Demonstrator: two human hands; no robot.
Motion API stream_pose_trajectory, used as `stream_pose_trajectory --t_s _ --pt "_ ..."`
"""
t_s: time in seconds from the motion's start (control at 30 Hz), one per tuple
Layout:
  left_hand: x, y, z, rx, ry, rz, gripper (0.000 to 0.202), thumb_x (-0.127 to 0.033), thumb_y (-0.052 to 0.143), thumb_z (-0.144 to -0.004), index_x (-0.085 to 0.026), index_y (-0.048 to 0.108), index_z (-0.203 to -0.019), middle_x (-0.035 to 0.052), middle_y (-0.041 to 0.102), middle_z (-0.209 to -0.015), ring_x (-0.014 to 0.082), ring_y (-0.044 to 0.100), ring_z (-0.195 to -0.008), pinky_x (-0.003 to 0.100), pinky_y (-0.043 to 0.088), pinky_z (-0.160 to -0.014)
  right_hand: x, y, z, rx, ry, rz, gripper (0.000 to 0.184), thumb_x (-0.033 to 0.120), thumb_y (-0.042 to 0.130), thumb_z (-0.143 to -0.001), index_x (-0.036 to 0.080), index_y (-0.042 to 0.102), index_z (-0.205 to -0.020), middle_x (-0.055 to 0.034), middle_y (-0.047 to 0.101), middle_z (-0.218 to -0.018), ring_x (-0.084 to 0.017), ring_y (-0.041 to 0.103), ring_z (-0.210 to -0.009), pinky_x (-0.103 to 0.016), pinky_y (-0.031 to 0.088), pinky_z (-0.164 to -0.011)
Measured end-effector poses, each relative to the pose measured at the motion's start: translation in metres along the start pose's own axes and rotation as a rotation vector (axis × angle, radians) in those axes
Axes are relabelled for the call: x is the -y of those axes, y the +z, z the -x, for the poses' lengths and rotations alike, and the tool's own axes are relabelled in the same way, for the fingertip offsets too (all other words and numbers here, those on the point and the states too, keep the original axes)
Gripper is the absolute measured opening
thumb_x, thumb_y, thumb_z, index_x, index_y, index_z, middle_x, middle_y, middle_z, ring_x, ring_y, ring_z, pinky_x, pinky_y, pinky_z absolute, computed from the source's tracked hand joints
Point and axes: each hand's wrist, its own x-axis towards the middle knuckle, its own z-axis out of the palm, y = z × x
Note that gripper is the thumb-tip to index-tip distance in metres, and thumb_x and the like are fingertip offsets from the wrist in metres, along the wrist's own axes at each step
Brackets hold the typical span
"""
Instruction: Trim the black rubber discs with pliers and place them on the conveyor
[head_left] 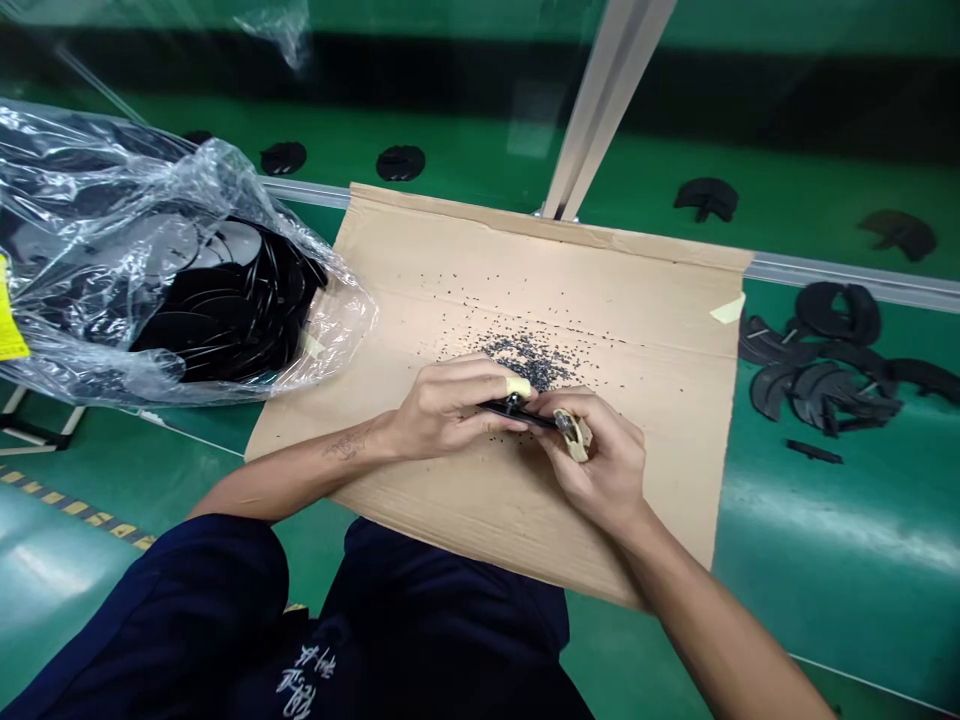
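Note:
My left hand (pixel 450 402) is closed on a thin black plastic piece (pixel 517 411), held nearly edge-on above the cardboard. A pale yellow cover (pixel 517 385) wraps one of its fingertips. My right hand (pixel 600 450) is closed at the other end of the piece. It grips a small object with a shiny metal part and a beige wrap (pixel 574 435); its exact kind is hard to make out. Just beyond both hands, many tiny black bits (pixel 536 355) lie scattered in a heap on the cardboard sheet (pixel 420 500).
A clear plastic bag (pixel 90 180) full of black curved plastic parts (pixel 217 310) lies at the left. More black curved parts (pixel 832 375) are piled on the green tabletop (pixel 840 560) at the right. A metal post (pixel 600 110) and glossy panel stand behind the cardboard.

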Motion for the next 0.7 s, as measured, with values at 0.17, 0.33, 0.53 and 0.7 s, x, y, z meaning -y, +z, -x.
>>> stream_pose_trajectory --t_s 0.17,0.33,0.53,0.7 --pt "-0.003 -0.001 0.001 -0.013 0.005 -0.040 0.019 -0.032 0.077 -0.088 -0.018 0.073 -0.101 0.0048 0.078 -0.088 0.0134 0.071 -0.079 0.027 0.058 -0.072 0.002 0.000 0.001 0.018 0.044 -0.001 0.007 0.020 0.066 -0.089 0.024 0.062 -0.091 -0.0053 0.073 -0.090 -0.020 0.070 -0.081 -0.034 0.056 -0.072" --pt "-0.004 -0.001 -0.002 0.004 0.029 -0.029 0.016 -0.028 0.073 -0.091 -0.017 0.072 -0.102 0.0049 0.076 -0.089 0.0133 0.070 -0.081 0.028 0.057 -0.075 0.002 0.002 0.001 0.002 0.058 -0.061 0.008 0.021 0.070 -0.088 0.024 0.062 -0.089 -0.0039 0.072 -0.089 -0.018 0.068 -0.079 -0.032 0.054 -0.072" --pt "-0.002 0.000 -0.001 0.066 -0.039 0.065 0.028 -0.033 0.064 -0.097 -0.014 0.069 -0.117 0.0100 0.076 -0.099 0.0157 0.071 -0.094 0.030 0.059 -0.082 0.003 0.001 -0.001 0.012 0.151 -0.122 0.011 0.032 0.070 -0.091 0.024 0.062 -0.090 -0.0042 0.072 -0.092 -0.020 0.068 -0.085 -0.035 0.055 -0.078" --pt "0.001 -0.003 0.001 -0.013 -0.102 0.059 0.025 -0.029 0.077 -0.088 -0.017 0.072 -0.110 0.0051 0.077 -0.092 0.0127 0.072 -0.083 0.026 0.059 -0.076 -0.001 -0.012 -0.007 0.033 0.050 0.027 0.010 0.024 0.066 -0.090 0.024 0.064 -0.100 -0.0060 0.071 -0.099 -0.021 0.068 -0.088 -0.037 0.055 -0.080"
